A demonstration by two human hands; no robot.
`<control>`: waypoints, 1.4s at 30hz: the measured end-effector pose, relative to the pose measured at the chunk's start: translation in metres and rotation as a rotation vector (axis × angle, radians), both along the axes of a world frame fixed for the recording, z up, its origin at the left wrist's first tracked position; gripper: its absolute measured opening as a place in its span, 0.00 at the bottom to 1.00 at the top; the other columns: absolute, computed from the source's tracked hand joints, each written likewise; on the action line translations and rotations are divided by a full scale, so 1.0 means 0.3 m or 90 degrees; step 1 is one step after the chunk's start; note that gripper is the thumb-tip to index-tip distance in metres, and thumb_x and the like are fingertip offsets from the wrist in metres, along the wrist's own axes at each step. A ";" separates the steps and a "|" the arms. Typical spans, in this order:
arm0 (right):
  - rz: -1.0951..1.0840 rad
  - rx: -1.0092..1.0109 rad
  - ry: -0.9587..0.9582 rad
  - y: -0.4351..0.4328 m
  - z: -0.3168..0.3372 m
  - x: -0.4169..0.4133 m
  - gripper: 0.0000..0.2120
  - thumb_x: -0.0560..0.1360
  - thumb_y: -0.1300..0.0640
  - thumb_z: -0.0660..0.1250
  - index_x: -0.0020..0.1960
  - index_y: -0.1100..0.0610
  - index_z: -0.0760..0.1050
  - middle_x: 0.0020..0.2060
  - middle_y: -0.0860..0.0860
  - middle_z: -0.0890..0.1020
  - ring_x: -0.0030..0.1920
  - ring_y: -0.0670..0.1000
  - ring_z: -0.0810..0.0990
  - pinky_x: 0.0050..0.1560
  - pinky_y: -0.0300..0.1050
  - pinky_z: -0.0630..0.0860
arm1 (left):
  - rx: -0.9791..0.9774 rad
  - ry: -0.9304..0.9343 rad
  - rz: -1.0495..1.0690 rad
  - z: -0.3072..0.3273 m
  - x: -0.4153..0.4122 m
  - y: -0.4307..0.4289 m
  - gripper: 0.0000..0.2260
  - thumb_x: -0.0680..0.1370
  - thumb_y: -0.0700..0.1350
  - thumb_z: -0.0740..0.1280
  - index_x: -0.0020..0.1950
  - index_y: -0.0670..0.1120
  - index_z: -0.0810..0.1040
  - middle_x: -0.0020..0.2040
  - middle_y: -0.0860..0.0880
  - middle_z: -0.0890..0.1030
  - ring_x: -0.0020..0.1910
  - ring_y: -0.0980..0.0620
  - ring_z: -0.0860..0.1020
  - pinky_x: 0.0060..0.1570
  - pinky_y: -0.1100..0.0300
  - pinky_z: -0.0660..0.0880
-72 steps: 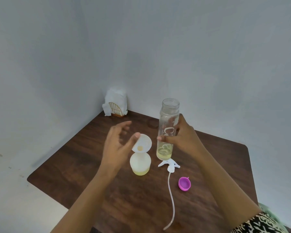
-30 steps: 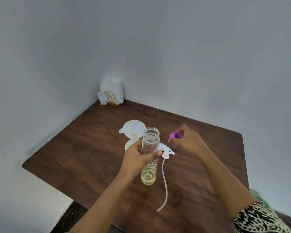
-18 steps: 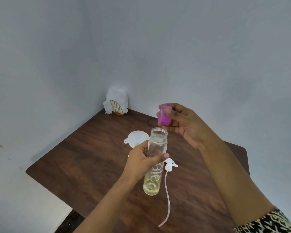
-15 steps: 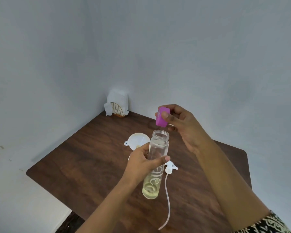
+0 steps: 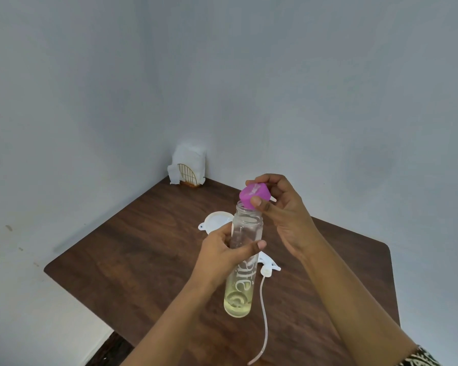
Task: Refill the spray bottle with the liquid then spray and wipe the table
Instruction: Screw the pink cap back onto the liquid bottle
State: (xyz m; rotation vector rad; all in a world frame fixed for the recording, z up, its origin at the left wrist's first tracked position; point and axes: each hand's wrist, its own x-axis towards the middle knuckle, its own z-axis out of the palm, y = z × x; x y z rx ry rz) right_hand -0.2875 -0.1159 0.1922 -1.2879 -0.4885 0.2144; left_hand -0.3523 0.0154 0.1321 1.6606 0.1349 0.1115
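Observation:
My left hand point(image 5: 226, 253) grips a tall clear bottle point(image 5: 242, 273) around its middle and holds it above the brown table point(image 5: 132, 265). A little pale yellow liquid sits in the bottle's bottom. My right hand point(image 5: 283, 210) pinches a purple cap point(image 5: 253, 197) and holds it tilted right at the bottle's open mouth. Behind the bottle a white funnel point(image 5: 214, 223) shows; what it stands on is hidden by my left hand. The white spray head point(image 5: 269, 268) lies on the table with its long dip tube point(image 5: 263, 320) trailing toward me.
A stack of white napkins in a gold wire holder point(image 5: 187, 169) stands in the table's far corner against the grey walls. The table's left edge and near corner drop off to a pale floor.
My left hand took over the clear bottle and lifted it toward me. My right hand picked the purple cap off the table and brought it down to the bottle's mouth.

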 end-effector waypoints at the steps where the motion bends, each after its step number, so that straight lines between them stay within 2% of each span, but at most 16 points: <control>1: 0.001 0.005 -0.001 -0.001 0.002 0.001 0.17 0.66 0.61 0.72 0.54 0.57 0.73 0.50 0.51 0.83 0.50 0.48 0.82 0.48 0.41 0.80 | -0.003 -0.001 0.004 0.004 -0.001 -0.001 0.16 0.64 0.54 0.79 0.47 0.48 0.82 0.42 0.46 0.85 0.43 0.47 0.84 0.45 0.56 0.80; 4: 0.029 -0.032 -0.001 -0.008 0.007 0.005 0.16 0.65 0.61 0.73 0.51 0.58 0.72 0.51 0.52 0.84 0.50 0.49 0.83 0.47 0.40 0.79 | -0.004 -0.008 0.020 0.024 -0.002 -0.002 0.21 0.61 0.59 0.78 0.46 0.48 0.82 0.43 0.41 0.84 0.43 0.43 0.83 0.48 0.50 0.80; 7: 0.069 -0.118 -0.034 -0.015 0.019 0.017 0.18 0.66 0.60 0.75 0.54 0.56 0.74 0.53 0.52 0.84 0.53 0.51 0.82 0.52 0.44 0.79 | 0.009 -0.009 0.030 0.046 -0.003 0.007 0.20 0.60 0.60 0.78 0.44 0.49 0.83 0.41 0.42 0.83 0.39 0.48 0.82 0.48 0.48 0.80; 10: 0.104 -0.295 -0.120 -0.026 0.070 0.043 0.22 0.69 0.55 0.74 0.61 0.48 0.76 0.55 0.47 0.83 0.56 0.50 0.81 0.61 0.50 0.76 | 0.026 0.000 0.036 0.061 -0.014 0.021 0.17 0.61 0.57 0.78 0.44 0.50 0.83 0.40 0.47 0.85 0.41 0.47 0.84 0.49 0.49 0.81; 14: 0.208 -0.526 -0.242 -0.015 0.155 0.085 0.22 0.73 0.54 0.72 0.65 0.44 0.73 0.59 0.40 0.79 0.58 0.40 0.78 0.64 0.43 0.73 | 0.041 0.004 0.069 0.067 -0.026 0.044 0.13 0.65 0.52 0.79 0.46 0.50 0.83 0.40 0.49 0.85 0.41 0.50 0.84 0.48 0.50 0.81; 16: 0.273 -0.573 -0.256 0.001 0.189 0.110 0.23 0.74 0.57 0.71 0.67 0.45 0.71 0.61 0.41 0.78 0.60 0.38 0.77 0.65 0.40 0.72 | 0.046 0.008 0.066 0.077 -0.026 0.060 0.13 0.65 0.52 0.79 0.46 0.50 0.83 0.41 0.48 0.85 0.42 0.49 0.84 0.47 0.52 0.81; 19: 0.368 -0.619 -0.232 0.033 0.253 0.150 0.24 0.74 0.62 0.71 0.66 0.47 0.71 0.62 0.43 0.78 0.61 0.42 0.77 0.64 0.43 0.73 | 0.051 0.012 0.051 0.098 -0.020 0.092 0.10 0.67 0.50 0.78 0.46 0.53 0.83 0.42 0.49 0.85 0.41 0.53 0.84 0.41 0.63 0.80; 21: 0.382 -0.649 -0.235 0.066 0.291 0.173 0.23 0.72 0.61 0.72 0.64 0.46 0.72 0.59 0.44 0.80 0.56 0.44 0.80 0.61 0.46 0.76 | 0.068 0.016 0.051 0.119 -0.012 0.120 0.09 0.67 0.50 0.78 0.45 0.55 0.82 0.41 0.52 0.85 0.40 0.56 0.84 0.41 0.65 0.79; 23: 0.333 -0.708 -0.298 0.117 0.321 0.188 0.21 0.70 0.53 0.75 0.60 0.45 0.73 0.51 0.44 0.84 0.47 0.42 0.82 0.53 0.41 0.77 | 0.101 0.017 0.063 0.138 0.004 0.159 0.09 0.67 0.52 0.78 0.45 0.56 0.82 0.41 0.54 0.85 0.40 0.56 0.84 0.44 0.60 0.80; 25: 0.290 -0.786 -0.366 0.178 0.343 0.197 0.21 0.67 0.46 0.76 0.56 0.46 0.73 0.38 0.44 0.85 0.38 0.43 0.83 0.41 0.36 0.72 | 0.136 0.015 0.082 0.157 0.020 0.202 0.09 0.67 0.53 0.77 0.44 0.55 0.82 0.40 0.55 0.85 0.40 0.56 0.83 0.46 0.55 0.81; 27: 0.266 -0.843 -0.406 0.234 0.359 0.209 0.23 0.65 0.42 0.76 0.55 0.47 0.73 0.32 0.46 0.84 0.34 0.43 0.83 0.37 0.37 0.69 | 0.157 0.011 0.097 0.170 0.039 0.240 0.10 0.66 0.54 0.78 0.43 0.55 0.82 0.38 0.55 0.84 0.39 0.55 0.83 0.47 0.53 0.81; 30: 0.251 -0.870 -0.474 0.305 0.376 0.240 0.24 0.66 0.42 0.75 0.57 0.46 0.71 0.39 0.45 0.83 0.33 0.39 0.79 0.38 0.39 0.70 | 0.171 0.017 0.110 0.184 0.077 0.304 0.11 0.66 0.55 0.78 0.43 0.55 0.81 0.39 0.54 0.85 0.39 0.53 0.83 0.47 0.51 0.81; 32: 0.292 -0.839 -0.478 0.336 0.382 0.273 0.24 0.66 0.47 0.77 0.57 0.44 0.69 0.49 0.44 0.79 0.43 0.44 0.79 0.45 0.41 0.74 | 0.146 0.024 0.086 0.196 0.106 0.344 0.11 0.66 0.52 0.78 0.45 0.54 0.81 0.40 0.54 0.85 0.39 0.54 0.84 0.49 0.51 0.81; 34: 0.337 -0.784 -0.424 0.358 0.385 0.315 0.24 0.67 0.54 0.77 0.57 0.43 0.69 0.56 0.43 0.77 0.52 0.50 0.79 0.53 0.44 0.75 | 0.119 0.034 0.060 0.208 0.144 0.383 0.12 0.67 0.49 0.79 0.48 0.52 0.82 0.41 0.53 0.86 0.40 0.53 0.84 0.50 0.51 0.81; 38: 0.389 -0.715 -0.334 0.413 0.376 0.406 0.26 0.67 0.60 0.77 0.57 0.43 0.71 0.60 0.43 0.77 0.59 0.50 0.78 0.61 0.50 0.75 | 0.133 0.044 0.048 0.207 0.233 0.461 0.15 0.66 0.50 0.79 0.49 0.50 0.81 0.43 0.50 0.86 0.41 0.51 0.85 0.50 0.51 0.81; 42: 0.384 -0.732 -0.327 0.484 0.375 0.475 0.27 0.67 0.65 0.76 0.60 0.48 0.70 0.63 0.46 0.77 0.60 0.53 0.78 0.60 0.49 0.75 | 0.144 0.055 0.029 0.193 0.319 0.541 0.18 0.65 0.51 0.80 0.52 0.50 0.82 0.44 0.52 0.86 0.42 0.52 0.85 0.53 0.48 0.80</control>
